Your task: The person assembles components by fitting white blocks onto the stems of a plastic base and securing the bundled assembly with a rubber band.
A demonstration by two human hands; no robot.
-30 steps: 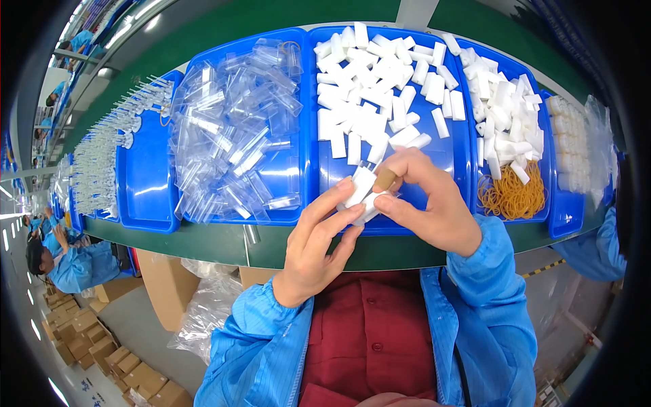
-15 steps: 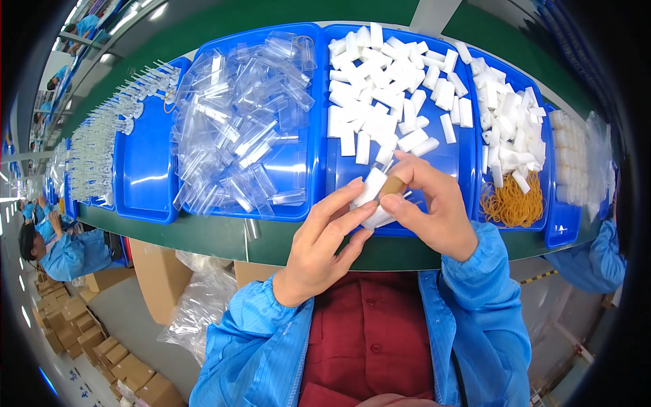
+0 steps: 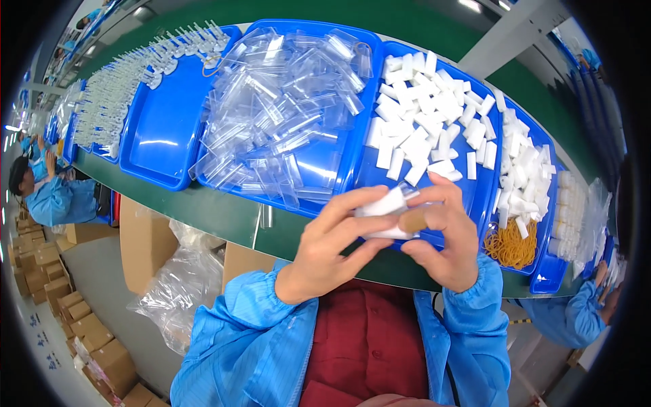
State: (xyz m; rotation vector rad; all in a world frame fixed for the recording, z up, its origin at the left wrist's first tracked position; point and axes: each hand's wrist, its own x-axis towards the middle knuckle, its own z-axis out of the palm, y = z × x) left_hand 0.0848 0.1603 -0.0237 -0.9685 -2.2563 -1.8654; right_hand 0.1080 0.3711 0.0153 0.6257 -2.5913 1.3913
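Both my hands meet over the front edge of the green table (image 3: pixel 224 217). My left hand (image 3: pixel 332 251) pinches a small white block (image 3: pixel 381 203) by its near end. My right hand (image 3: pixel 444 237) grips the same white block from the right, a tan wrap on its index fingertip. Just behind the hands lies a blue tray (image 3: pixel 475 197) with several loose white blocks (image 3: pixel 420 115). To its left, another blue tray (image 3: pixel 325 169) is heaped with clear plastic cases (image 3: pixel 285 115).
A mostly bare blue tray (image 3: pixel 163 136) stands further left, beyond it rows of small clear parts (image 3: pixel 115 88). At the right are yellow rubber bands (image 3: pixel 510 245) and more white blocks (image 3: pixel 525 169). Other workers in blue sit at far left (image 3: pixel 54 197) and lower right (image 3: pixel 576 312). Cardboard boxes (image 3: pixel 41 271) lie on the floor.
The view has swung right and tilted, so the trays now slant. My hands stay together on the white block, with the fingers shifted slightly around it.
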